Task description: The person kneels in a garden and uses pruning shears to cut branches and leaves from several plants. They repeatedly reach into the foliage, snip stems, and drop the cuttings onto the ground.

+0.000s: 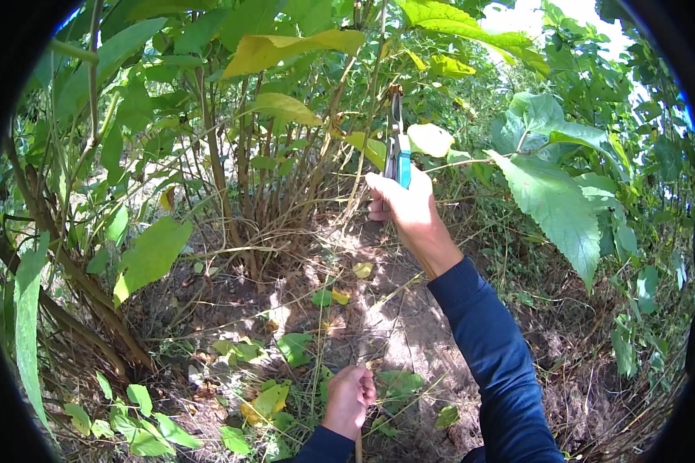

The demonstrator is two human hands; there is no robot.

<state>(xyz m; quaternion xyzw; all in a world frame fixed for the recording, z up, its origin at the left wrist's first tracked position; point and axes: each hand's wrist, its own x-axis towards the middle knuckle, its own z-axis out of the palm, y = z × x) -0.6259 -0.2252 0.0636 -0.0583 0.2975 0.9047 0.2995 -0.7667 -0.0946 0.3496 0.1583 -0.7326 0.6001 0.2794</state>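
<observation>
My right hand [402, 197] is raised in front of me and closed on a pair of pruning shears [399, 150] with a teal handle. The blades point up, and their tips lie against or in front of a small brown thing among the foliage. Whether they touch it, I cannot tell. Low in the view, my left hand [350, 399] is curled, with a thin brown stick [358, 448] showing just below it. Whether the fingers hold the stick is not clear. A yellow leaf [431, 139] is just right of the shears.
Clustered woody stems [217, 156] rise at centre left, and thicker leaning stems [87, 289] stand at far left. A broad green leaf [556, 202] reaches in from the right. Fallen leaves and dry twigs lie on the soil [405, 324].
</observation>
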